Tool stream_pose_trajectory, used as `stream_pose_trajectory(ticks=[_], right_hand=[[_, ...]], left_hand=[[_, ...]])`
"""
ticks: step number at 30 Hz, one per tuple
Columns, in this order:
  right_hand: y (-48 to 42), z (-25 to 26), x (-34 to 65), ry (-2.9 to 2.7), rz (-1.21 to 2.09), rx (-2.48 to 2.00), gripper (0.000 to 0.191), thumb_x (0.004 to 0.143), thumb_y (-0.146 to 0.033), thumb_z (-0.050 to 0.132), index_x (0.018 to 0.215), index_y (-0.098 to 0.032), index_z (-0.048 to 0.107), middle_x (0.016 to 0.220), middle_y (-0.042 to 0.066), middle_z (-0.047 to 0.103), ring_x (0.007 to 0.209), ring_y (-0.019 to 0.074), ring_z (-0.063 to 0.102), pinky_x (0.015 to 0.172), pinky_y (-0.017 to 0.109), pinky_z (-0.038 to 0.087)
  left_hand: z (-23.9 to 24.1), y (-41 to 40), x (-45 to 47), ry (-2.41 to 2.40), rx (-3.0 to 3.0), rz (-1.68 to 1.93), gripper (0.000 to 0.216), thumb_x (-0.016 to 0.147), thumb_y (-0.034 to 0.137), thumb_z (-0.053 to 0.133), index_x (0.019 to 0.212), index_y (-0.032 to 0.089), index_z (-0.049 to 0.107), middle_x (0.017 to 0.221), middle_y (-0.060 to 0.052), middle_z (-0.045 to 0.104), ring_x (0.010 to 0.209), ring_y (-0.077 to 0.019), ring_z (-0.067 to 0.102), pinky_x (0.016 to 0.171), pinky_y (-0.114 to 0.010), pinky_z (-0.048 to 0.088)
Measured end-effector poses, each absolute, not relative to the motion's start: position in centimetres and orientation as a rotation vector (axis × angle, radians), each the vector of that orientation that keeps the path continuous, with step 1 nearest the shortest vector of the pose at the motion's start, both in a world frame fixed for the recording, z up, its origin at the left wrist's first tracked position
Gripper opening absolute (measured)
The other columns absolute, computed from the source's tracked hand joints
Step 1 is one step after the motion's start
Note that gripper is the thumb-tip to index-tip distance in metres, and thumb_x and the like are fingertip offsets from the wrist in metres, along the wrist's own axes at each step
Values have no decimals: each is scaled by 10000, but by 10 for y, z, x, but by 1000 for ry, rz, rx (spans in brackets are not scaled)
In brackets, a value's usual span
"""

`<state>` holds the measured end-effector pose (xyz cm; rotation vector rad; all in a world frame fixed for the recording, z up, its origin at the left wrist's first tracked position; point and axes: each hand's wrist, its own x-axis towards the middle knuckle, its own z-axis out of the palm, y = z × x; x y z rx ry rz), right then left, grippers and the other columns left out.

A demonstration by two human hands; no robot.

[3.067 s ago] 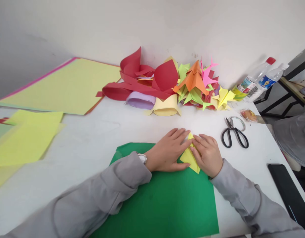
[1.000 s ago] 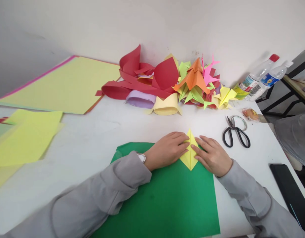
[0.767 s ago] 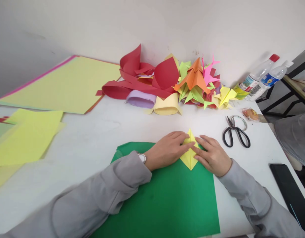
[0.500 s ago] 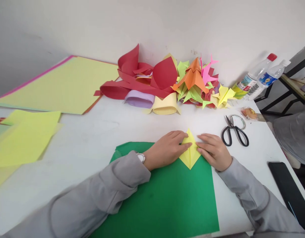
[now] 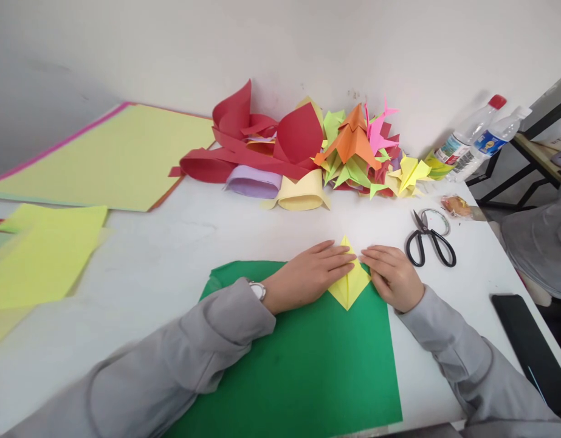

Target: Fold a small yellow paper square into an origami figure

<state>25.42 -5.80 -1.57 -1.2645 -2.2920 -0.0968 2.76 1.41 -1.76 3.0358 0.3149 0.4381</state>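
Observation:
A folded piece of yellow paper (image 5: 348,292), diamond-shaped with a crease down its middle, lies at the upper right of a green sheet (image 5: 298,371). My left hand (image 5: 307,275) rests flat across it from the left, fingers stretched out over its upper half. At its right edge is my right hand (image 5: 395,277), with the fingers curled and the thumb drawn in at the paper's side corner. The fingertips hide part of that edge. Black-handled scissors (image 5: 430,240) lie to the right of my right hand.
Behind are red paper bands (image 5: 301,140) and an orange folded paper figure (image 5: 355,143) on a colourful pile. Two plastic bottles (image 5: 467,134) lean at the back right. A black phone (image 5: 530,347) lies near the right edge. Yellow sheets (image 5: 47,261) are at left.
My left fingers have straightened and lie flatter across the upper part of the yellow paper. My right fingers have drawn in more tightly at its right corner.

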Motion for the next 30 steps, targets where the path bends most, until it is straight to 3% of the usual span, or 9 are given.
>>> stream_pose_trajectory(ticks=[14, 30], right_hand=[[-58, -15, 252, -2346, -254, -1196, 303, 797, -86, 501, 1024, -166, 685, 1076, 101, 695, 1031, 249, 596, 846, 417, 522], [-54, -16, 247, -2418, -148, -1026, 312, 810, -28, 467, 1072, -103, 619, 1117, 133, 683, 1065, 261, 585, 884, 462, 491]], left_hand=[[-19, 15, 29, 295, 3081, 567, 313, 938, 99, 363, 1140, 141, 598, 1187, -72, 653, 1181, -217, 534, 1076, -441, 354], [-16, 11, 31, 510, 3065, 319, 432, 886, 109, 371, 1303, 68, 473, 1411, -162, 455, 1326, -276, 394, 1087, -451, 325]])
